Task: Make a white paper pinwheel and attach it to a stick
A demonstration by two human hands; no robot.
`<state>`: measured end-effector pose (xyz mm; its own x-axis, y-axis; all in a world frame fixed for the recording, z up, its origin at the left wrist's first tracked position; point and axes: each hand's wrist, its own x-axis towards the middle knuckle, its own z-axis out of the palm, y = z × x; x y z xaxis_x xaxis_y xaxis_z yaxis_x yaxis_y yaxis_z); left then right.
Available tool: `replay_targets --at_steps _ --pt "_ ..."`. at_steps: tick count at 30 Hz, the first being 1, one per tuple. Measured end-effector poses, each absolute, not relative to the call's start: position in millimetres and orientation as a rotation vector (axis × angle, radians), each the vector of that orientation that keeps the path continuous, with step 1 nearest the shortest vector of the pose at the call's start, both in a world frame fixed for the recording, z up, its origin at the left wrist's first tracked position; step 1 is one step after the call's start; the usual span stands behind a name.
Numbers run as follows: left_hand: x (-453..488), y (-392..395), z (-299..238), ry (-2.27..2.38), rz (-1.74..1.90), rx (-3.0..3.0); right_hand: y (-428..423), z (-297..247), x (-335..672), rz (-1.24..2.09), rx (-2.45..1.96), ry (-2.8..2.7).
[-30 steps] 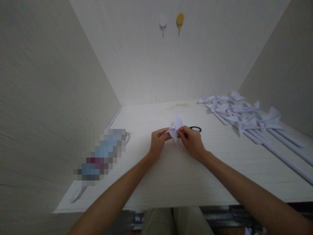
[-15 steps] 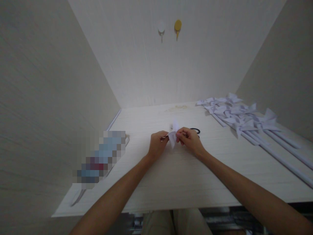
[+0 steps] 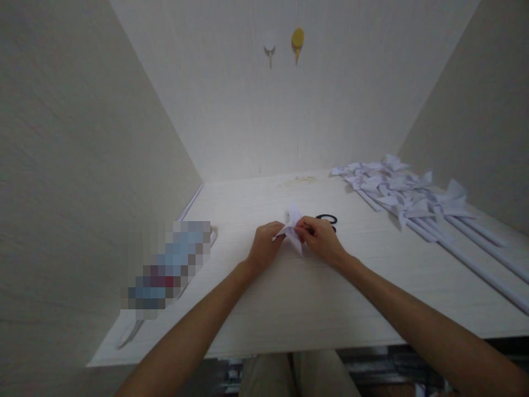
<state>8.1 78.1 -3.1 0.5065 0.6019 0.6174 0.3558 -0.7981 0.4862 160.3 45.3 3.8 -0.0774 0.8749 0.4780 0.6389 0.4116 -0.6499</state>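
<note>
A small folded piece of white paper (image 3: 293,227) is pinched between both hands just above the pale wooden table (image 3: 314,292). My left hand (image 3: 264,245) is closed on its left side, fingers curled. My right hand (image 3: 320,238) is closed on its right side, thumb and fingertips pressed to the paper. A black ring-shaped object (image 3: 328,219) lies on the table right behind my right hand, partly hidden by it.
Several white paper pinwheels on long white sticks (image 3: 413,201) lie in a row at the back right. A blurred bluish object (image 3: 169,264) rests at the left beside the wall. Two hooks, one white (image 3: 269,41) and one yellow (image 3: 297,38), hang on the back wall.
The paper has been turned and refolded between the fingers; its lower point now juts down to the right. Both hands stayed at the same spot on the table.
</note>
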Motion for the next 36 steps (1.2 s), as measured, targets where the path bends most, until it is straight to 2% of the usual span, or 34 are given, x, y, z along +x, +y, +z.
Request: replay_targets --at_steps 16,24,36 --pt "9.0 75.1 -2.9 0.823 1.046 2.485 45.8 1.1 157.6 0.28 -1.267 -1.865" --pt "10.6 77.9 -1.6 0.979 1.23 2.398 47.6 -0.3 158.3 0.541 -1.237 -1.631" --pt "13.9 73.2 -1.9 1.056 1.224 2.227 47.8 -0.3 158.5 0.315 -1.194 -1.622"
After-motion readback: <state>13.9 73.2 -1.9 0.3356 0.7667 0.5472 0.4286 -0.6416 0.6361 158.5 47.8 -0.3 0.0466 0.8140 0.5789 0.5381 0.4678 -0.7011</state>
